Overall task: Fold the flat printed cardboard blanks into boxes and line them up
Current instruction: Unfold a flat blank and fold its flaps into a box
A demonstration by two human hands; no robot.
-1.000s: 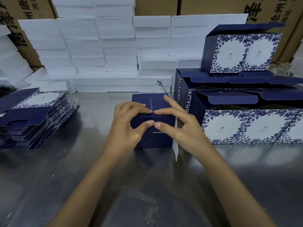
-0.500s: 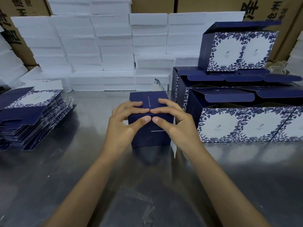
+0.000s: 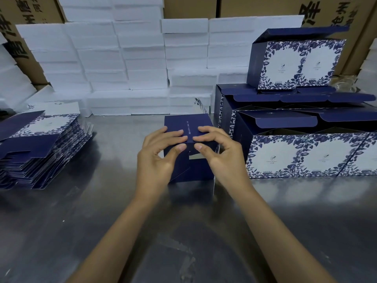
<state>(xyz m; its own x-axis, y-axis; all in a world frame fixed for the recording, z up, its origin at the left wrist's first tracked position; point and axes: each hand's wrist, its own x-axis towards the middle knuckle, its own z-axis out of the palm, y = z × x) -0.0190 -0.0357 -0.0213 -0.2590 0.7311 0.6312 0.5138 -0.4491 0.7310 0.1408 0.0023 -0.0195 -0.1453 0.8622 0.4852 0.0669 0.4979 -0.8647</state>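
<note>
A dark blue half-folded box (image 3: 184,123) stands on the steel table in front of me. My left hand (image 3: 158,156) pinches its near top edge, fingers on top and thumb on the front face. My right hand (image 3: 219,152) pinches the same edge from the right side. A small pale gap shows on the front face between my thumbs. A stack of flat printed blanks (image 3: 38,144) lies at the left. Folded blue-and-white boxes (image 3: 306,154) stand in rows at the right, with one more box (image 3: 295,62) on top.
White foam blocks (image 3: 122,62) are piled along the back of the steel table (image 3: 81,221). Brown cartons (image 3: 265,6) with black characters stand behind them. The folded boxes at the right have open lid flaps.
Both hands slid from the box's top face to its near top edge and now pinch it. The front flap is pressed in closer, with a small pale gap showing.
</note>
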